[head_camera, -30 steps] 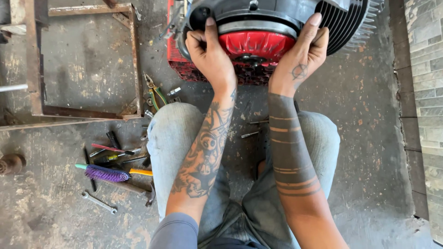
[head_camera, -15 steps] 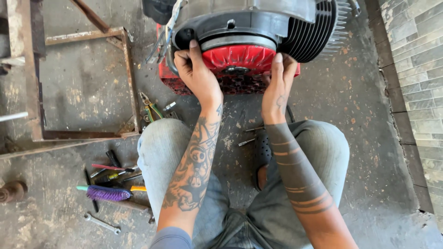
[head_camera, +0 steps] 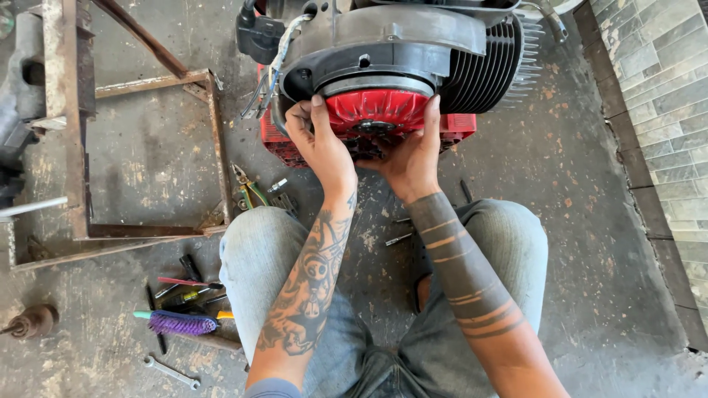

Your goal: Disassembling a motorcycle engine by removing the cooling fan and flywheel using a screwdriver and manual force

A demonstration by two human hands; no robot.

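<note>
Now | left hand and right hand both clasp the red finned wheel, one on each rim | wheel sits in the engine housing just ahead of the knees, face toward the person | brush lies on floor, left

The stained concrete floor carries a rusty metal frame, a spanner, a purple brush and screwdrivers.
</note>
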